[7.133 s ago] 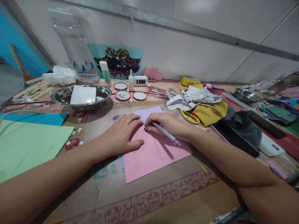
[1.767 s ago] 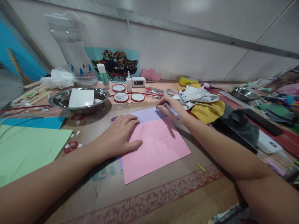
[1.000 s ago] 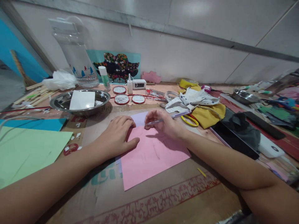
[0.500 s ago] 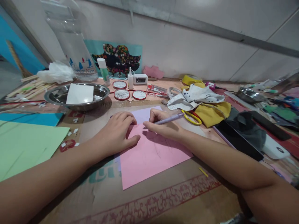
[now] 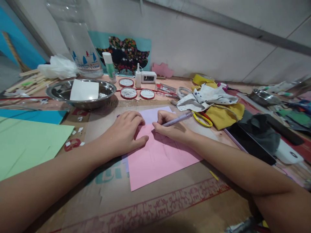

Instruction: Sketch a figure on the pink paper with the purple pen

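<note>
A pink sheet of paper [image 5: 155, 168] lies in front of me, with thin pencil-like lines drawn on it. Beneath it, a lilac sheet [image 5: 156, 114] shows at the far edge and the left side. My left hand [image 5: 128, 131] rests on the left part of the pink sheet, thumb and fingers apart, pressing on it. Between the thumb and fingers of my right hand [image 5: 170, 127] is a light purple pen [image 5: 178, 119], tilted to the right. Its tip is at the pink paper, near my left fingers.
To the left are green paper [image 5: 31, 145] and a steel bowl [image 5: 104, 94] holding a white card. Behind stand a bottle [image 5: 80, 42], a glue stick [image 5: 109, 68] and red-rimmed dishes [image 5: 128, 93]. Yellow-handled scissors [image 5: 202, 120], cloth [image 5: 209, 97] and a phone [image 5: 250, 142] lie right.
The camera view has shifted slightly, so most things sit a bit higher and further right. My right hand still holds the pen at the paper; my left hand stays on the sheet.
</note>
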Available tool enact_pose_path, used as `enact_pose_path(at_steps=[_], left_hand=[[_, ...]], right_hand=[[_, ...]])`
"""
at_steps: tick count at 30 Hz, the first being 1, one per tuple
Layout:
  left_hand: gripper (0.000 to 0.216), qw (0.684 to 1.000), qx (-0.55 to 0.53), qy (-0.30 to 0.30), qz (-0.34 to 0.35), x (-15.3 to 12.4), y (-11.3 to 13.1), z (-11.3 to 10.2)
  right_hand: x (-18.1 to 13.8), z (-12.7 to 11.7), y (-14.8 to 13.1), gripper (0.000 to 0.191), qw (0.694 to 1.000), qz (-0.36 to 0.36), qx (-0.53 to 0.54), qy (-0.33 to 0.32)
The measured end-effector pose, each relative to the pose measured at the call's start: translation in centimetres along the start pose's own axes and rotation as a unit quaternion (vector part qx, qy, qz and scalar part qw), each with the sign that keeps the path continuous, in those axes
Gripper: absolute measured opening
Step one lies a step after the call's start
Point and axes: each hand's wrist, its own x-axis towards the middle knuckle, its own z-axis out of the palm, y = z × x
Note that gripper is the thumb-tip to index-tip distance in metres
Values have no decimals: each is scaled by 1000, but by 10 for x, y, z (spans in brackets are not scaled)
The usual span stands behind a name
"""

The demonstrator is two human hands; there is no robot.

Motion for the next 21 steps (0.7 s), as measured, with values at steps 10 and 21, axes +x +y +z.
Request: enact_pose_path(at_steps=[10,21], left_hand=[[41,1000,10,3,2,-1,-1,1],[42,1000,10,-7,-1,0,0,-1]], right_hand=[[1,1,1,30,1000,5,8,-5],[1,-1,3,30,1000,3,-4,12]])
